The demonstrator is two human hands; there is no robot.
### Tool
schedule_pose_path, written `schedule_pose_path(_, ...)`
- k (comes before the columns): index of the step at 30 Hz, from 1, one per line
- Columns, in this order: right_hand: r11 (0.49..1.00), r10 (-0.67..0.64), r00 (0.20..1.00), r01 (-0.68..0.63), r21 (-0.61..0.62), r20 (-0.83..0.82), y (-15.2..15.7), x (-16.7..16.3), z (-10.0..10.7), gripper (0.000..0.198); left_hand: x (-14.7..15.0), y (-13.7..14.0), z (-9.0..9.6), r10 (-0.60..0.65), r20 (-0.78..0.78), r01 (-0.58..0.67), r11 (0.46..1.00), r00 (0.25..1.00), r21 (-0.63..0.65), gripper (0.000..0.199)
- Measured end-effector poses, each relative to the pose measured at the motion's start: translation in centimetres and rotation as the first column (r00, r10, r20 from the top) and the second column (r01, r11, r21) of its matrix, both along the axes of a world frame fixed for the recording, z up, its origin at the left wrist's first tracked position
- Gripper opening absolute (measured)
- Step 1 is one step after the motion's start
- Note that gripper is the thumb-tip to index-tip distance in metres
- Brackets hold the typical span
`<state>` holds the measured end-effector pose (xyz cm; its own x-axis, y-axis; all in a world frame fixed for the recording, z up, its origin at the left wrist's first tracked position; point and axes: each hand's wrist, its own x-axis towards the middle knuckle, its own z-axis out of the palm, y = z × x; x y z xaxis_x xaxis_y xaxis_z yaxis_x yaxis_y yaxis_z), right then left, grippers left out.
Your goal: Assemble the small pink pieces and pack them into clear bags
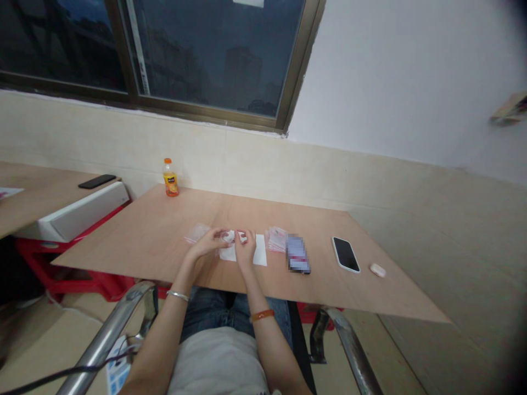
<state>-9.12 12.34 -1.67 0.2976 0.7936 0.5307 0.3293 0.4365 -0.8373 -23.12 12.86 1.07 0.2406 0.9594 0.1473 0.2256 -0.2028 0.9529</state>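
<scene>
Above a white sheet of paper (259, 252) on the table, my two hands are close together. My left hand (209, 241) has its fingers curled at the edge of a small whitish, crinkled thing (229, 236), too small to identify. Beside it on the right, my right hand (246, 249) is closed, fingertips pinched around part of something pale. Just left of my left hand lies a clear plastic bag (195, 232). A stack of small clear bags with pinkish edges (276, 240) rests to the right of the paper.
Right of the bags are a phone with a blurred screen (298, 254), a white-framed phone (346, 254) and a small white case (377, 270). An orange drink bottle (171, 180) stands at the back left. Metal chair arms flank my lap below the wooden table (135, 241).
</scene>
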Motion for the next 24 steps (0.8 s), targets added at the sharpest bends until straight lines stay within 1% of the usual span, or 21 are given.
schedule_pose_path(2,0.998,0.058,0.998,-0.058,0.02,0.01,-0.3,-0.2,0.4,0.016,0.0,0.0,0.1,-0.024,-0.017,0.024,0.999,1.0,0.025,0.048)
schedule_pose_path(4,0.996,0.09,0.996,-0.09,0.027,0.006,-0.4,-0.4,0.3,0.018,0.0,-0.1,0.2,-0.04,-0.016,0.041,0.999,0.999,0.037,0.046)
schedule_pose_path(7,0.999,0.03,0.997,-0.03,0.012,-0.065,0.1,-0.4,-0.7,0.023,0.1,-0.2,0.4,-0.023,0.026,0.023,1.0,0.999,0.005,0.048)
schedule_pose_path(9,0.999,-0.027,0.992,0.025,-0.021,-0.124,0.6,-0.3,-1.6,0.025,0.2,-0.4,0.5,0.016,0.071,-0.014,1.0,0.997,-0.021,0.052)
schedule_pose_path(11,0.997,-0.054,0.989,0.046,-0.062,-0.136,1.0,-0.2,-2.5,0.025,0.3,-0.5,0.6,0.051,0.101,-0.049,0.998,0.994,-0.029,0.055)
schedule_pose_path(13,0.995,-0.027,0.997,0.02,-0.1,-0.065,1.2,-0.2,-3.3,0.02,0.4,-0.5,0.7,0.079,0.098,-0.077,0.997,0.992,-0.017,0.054)
schedule_pose_path(15,0.989,0.045,0.997,-0.036,-0.146,0.058,1.0,-0.2,-3.9,0.015,0.4,-0.5,0.7,0.094,0.081,-0.094,0.996,0.992,-0.003,0.051)
schedule_pose_path(17,0.976,0.117,0.976,-0.078,-0.204,0.184,0.7,-0.4,-4.3,0.012,0.3,-0.5,0.7,0.106,0.066,-0.107,0.994,0.992,0.006,0.049)
schedule_pose_path(19,0.961,0.152,0.949,-0.077,-0.264,0.276,0.5,-0.6,-4.4,0.015,0.3,-0.4,0.6,0.103,0.058,-0.103,0.995,0.993,0.009,0.049)
schedule_pose_path(21,0.953,0.174,0.923,-0.069,-0.296,0.343,0.3,-0.8,-4.4,0.017,0.2,-0.3,0.4,0.096,0.059,-0.097,0.995,0.994,0.009,0.048)
schedule_pose_path(24,0.953,0.194,0.9,-0.077,-0.294,0.391,0.2,-1.0,-4.5,0.018,0.1,-0.2,0.2,0.102,0.063,-0.103,0.995,0.993,0.01,0.05)
